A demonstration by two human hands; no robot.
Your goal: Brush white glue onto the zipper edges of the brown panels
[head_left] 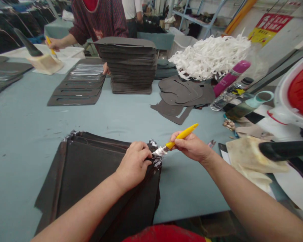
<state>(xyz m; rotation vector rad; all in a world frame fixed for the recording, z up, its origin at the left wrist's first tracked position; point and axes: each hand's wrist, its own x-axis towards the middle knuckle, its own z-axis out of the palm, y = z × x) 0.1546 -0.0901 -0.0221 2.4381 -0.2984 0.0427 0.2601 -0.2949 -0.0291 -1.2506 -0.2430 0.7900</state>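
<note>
A stack of dark fabric-like panels (96,168) lies on the table in front of me, with white paste smeared on its two far corners. My left hand (135,163) is closed at the stack's right far corner, its bent fingers gripping the edge of a panel. In my right hand (189,146) is a brush (183,136) with a yellow handle, held in a pinch. Its bristles are coated white and touch the corner right beside my left fingertips.
Across the blue-green table (126,116) stands a tall stack of grey panels (131,67), where a co-worker (101,20) holds another yellow brush (50,45). Grey cut pieces (181,94), a heap of white strips (212,57), a purple spray can (231,79) and a stained block (244,153) sit to the right.
</note>
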